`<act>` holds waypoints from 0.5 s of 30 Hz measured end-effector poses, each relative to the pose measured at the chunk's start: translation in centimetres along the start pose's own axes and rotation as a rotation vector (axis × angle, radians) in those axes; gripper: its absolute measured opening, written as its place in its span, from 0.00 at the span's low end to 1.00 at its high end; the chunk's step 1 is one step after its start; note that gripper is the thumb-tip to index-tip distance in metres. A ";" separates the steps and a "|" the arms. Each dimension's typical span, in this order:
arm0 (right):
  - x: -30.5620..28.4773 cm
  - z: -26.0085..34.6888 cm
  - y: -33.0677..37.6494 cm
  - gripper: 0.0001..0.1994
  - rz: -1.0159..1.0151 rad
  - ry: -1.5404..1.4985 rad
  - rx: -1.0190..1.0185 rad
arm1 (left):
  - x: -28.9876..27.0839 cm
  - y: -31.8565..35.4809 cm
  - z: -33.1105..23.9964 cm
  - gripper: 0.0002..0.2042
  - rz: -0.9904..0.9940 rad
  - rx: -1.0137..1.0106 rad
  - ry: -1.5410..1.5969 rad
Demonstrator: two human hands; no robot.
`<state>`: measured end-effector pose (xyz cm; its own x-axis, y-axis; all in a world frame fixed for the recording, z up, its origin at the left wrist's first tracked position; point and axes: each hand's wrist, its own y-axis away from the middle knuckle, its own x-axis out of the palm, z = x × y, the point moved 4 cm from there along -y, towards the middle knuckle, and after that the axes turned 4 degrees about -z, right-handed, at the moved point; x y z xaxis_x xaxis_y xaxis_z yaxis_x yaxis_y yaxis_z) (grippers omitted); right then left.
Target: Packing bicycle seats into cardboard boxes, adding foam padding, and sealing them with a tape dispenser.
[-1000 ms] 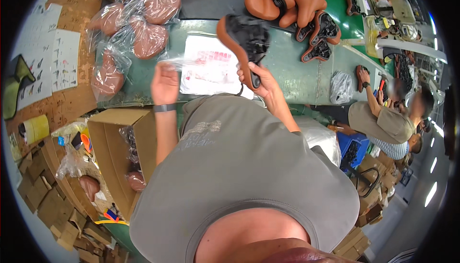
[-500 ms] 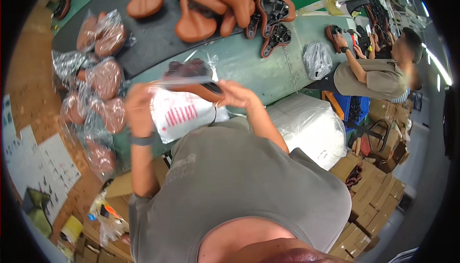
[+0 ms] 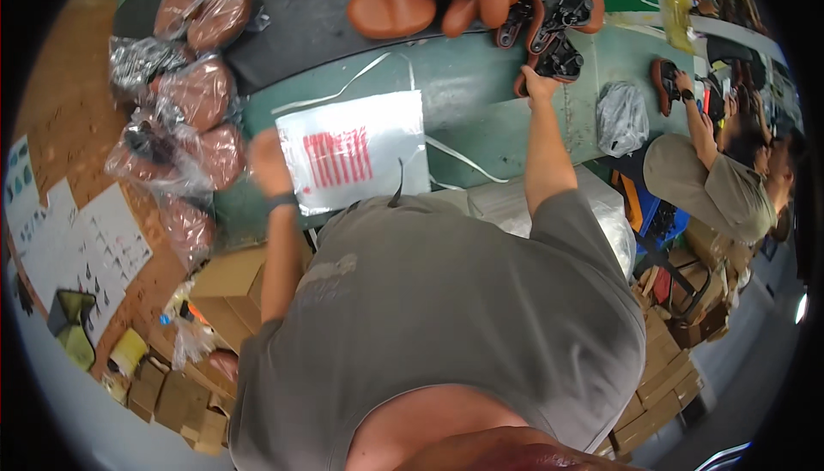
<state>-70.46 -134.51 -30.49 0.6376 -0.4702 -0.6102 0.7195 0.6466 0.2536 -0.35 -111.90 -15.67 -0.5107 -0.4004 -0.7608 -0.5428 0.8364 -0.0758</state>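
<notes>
My right hand [image 3: 541, 87] reaches out and is closed around the nose of an upturned brown bicycle saddle [image 3: 560, 61], whose black underside faces up. This saddle lies at the right end of a heap of brown saddles [image 3: 390, 3]. Beside the left edge of a flat white plastic bag [image 3: 395, 136] with red print is my left hand [image 3: 270, 164]. Motion smears its fingers, so their state does not show. Left of that hand lie several saddles wrapped in clear plastic [image 3: 196, 93], one showing a dark underside.
White straps [image 3: 463, 160] lie across the green table [image 3: 326, 85]. A grey plastic bundle [image 3: 622, 119] sits farther right, near a co-worker [image 3: 717, 179] with a hand at another saddle [image 3: 665, 85]. Cardboard boxes [image 3: 227, 295] and a large plastic-wrapped bundle [image 3: 614, 222] stand close to me.
The saddle that was between my hands over the white bag is gone from there. My right hand has moved right and taken hold of an upturned saddle. The view has shifted.
</notes>
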 end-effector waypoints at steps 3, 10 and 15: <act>-2.2 -1.2 7.1 0.29 0.410 -0.180 -0.043 | 14.1 8.3 -4.6 0.11 0.427 0.073 0.231; -15.1 -6.4 31.7 0.32 0.749 0.124 0.189 | 22.6 17.4 -4.7 0.15 0.747 0.294 -0.129; -17.3 -11.2 39.6 0.31 0.731 -0.027 0.518 | 23.5 20.0 -3.6 0.12 0.632 0.330 -0.146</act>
<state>-56.15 -94.04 -18.30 0.9869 -0.0654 -0.1476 0.1612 0.4409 0.8829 -25.57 -105.92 -32.78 -0.5538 0.2315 -0.7998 0.0678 0.9699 0.2338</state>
